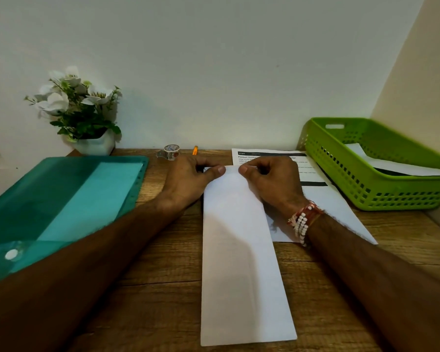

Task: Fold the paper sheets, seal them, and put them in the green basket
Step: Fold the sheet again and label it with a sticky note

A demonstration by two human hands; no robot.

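Folded paper sheet (241, 262) lies lengthwise on the wooden bench (163, 288), both hands at its far end.

Left hand (188, 181) and right hand (272, 181) each press a thumb on the top edge, other fingers curled behind it, seemingly pinching the edge, though the undersides are hidden. A printed sheet (313, 174) lies partly under it to the right. The green basket (366, 189), holding paper, stands at far right; a tape roll (171, 151) sits by the wall.
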